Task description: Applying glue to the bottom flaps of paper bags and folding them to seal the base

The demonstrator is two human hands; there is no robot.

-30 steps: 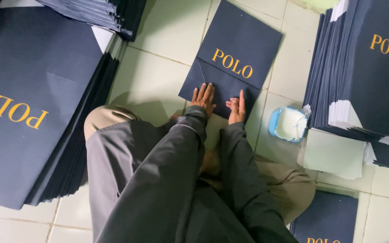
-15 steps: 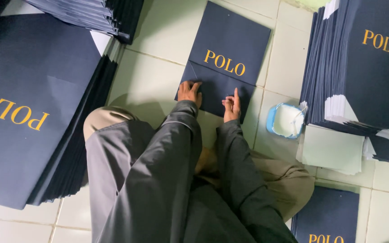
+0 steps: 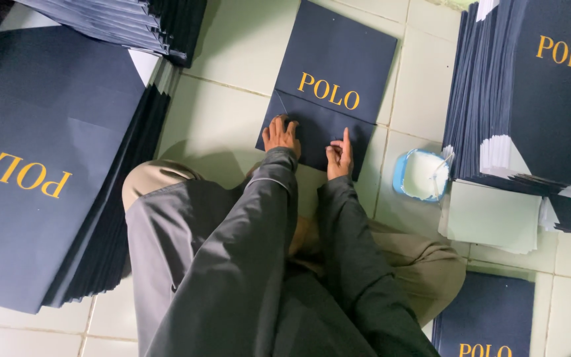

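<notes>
A flat dark navy paper bag (image 3: pixel 338 73) with gold lettering lies on the pale tiled floor in front of me. My left hand (image 3: pixel 281 136) presses flat on its folded bottom flap near the left corner. My right hand (image 3: pixel 340 156) rests on the same flap a little to the right, fingers mostly curled and one finger pointing up along the fold. Both arms wear dark grey sleeves. Neither hand lifts the bag off the floor.
A big stack of navy bags (image 3: pixel 41 172) lies at left, another stack (image 3: pixel 536 99) at right, more at the top left (image 3: pixel 120 23). A small blue tub of white glue (image 3: pixel 421 175) stands right of my hands beside pale sheets (image 3: pixel 494 218). One bag (image 3: pixel 487 324) lies bottom right.
My hands have slid along the bag's bottom flap and spread further apart, the left moving toward the left corner. The right hand's fingers have curled. The bag stays on the floor.
</notes>
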